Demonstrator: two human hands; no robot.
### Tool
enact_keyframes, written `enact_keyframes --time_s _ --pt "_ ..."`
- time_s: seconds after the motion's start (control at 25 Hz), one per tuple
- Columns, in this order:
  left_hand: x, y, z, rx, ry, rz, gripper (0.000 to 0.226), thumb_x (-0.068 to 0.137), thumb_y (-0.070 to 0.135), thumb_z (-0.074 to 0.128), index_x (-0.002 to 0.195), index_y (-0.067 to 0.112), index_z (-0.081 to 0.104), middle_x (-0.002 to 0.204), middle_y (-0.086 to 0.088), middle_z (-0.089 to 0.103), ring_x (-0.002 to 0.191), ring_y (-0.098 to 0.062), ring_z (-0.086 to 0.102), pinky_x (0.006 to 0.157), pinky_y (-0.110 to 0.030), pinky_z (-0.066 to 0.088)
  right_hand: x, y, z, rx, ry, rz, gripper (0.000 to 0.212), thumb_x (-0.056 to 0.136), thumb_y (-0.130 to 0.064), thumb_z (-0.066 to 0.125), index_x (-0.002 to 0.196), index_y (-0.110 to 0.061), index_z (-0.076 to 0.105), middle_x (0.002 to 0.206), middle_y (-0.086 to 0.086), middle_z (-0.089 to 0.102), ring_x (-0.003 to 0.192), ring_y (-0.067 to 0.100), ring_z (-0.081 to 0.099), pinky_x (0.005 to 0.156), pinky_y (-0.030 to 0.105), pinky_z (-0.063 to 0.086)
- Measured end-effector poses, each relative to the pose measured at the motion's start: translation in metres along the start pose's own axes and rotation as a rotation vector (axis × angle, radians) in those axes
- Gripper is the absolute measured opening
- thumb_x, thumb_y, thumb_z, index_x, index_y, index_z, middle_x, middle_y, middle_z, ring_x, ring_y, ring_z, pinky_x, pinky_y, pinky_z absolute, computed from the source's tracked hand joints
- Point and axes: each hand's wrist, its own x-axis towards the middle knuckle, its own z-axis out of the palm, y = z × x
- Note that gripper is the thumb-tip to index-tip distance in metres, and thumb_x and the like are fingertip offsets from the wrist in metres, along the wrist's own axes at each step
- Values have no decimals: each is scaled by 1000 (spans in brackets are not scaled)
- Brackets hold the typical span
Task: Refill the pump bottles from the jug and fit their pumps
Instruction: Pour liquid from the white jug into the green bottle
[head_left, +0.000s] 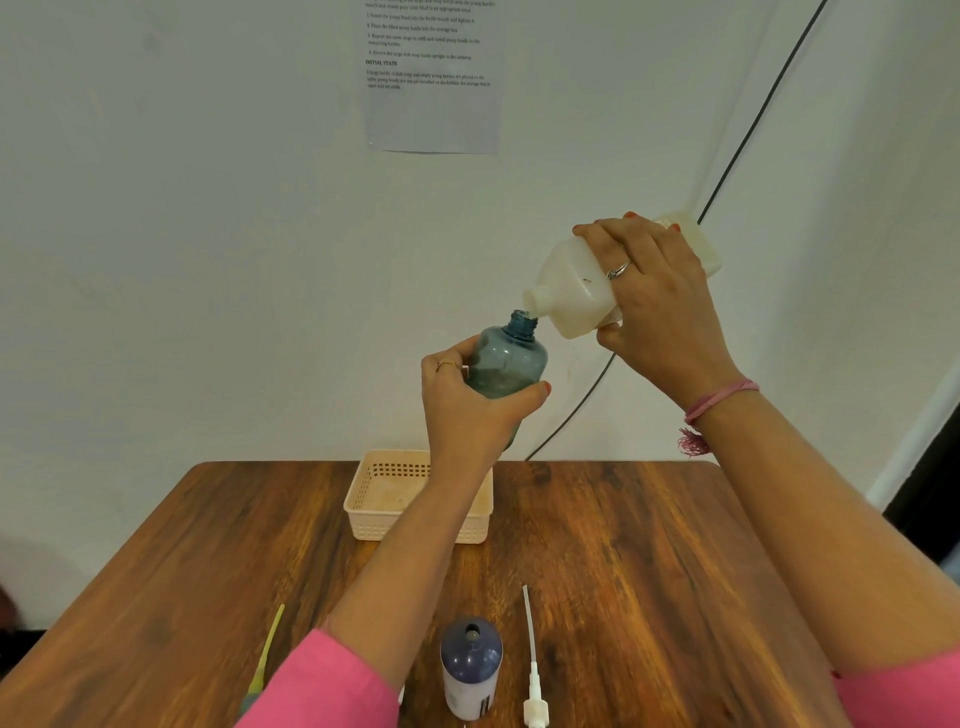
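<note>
My left hand (467, 400) grips a translucent blue pump bottle (506, 358), held up in the air with its open neck tilted slightly right. My right hand (654, 306) holds a white jug (576, 291) tipped down to the left, its spout resting at the blue bottle's mouth. A second bottle (471, 667), dark blue on top and white below, stands open on the table near the front edge. A white pump (532, 670) with its long tube lies to the right of that bottle. A yellow-green pump (262, 660) lies to the left, partly hidden by my pink sleeve.
A cream plastic basket (374, 499) sits at the back middle of the wooden table (649, 571), partly behind my left forearm. A printed sheet (434, 78) hangs on the white wall. A black cable (748, 140) runs down the wall at the right.
</note>
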Motion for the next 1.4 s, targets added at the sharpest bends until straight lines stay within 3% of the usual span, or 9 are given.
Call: enact_keyframes --time_s 1.4 --pt "-5 1 -1 8 20 -11 69 56 20 91 108 32 46 119 4 45 92 5 51 66 -1 45 0 0 0 -34 1 -31 80 65 -5 75 138 -14 42 134 11 51 129 34 42 105 55 35"
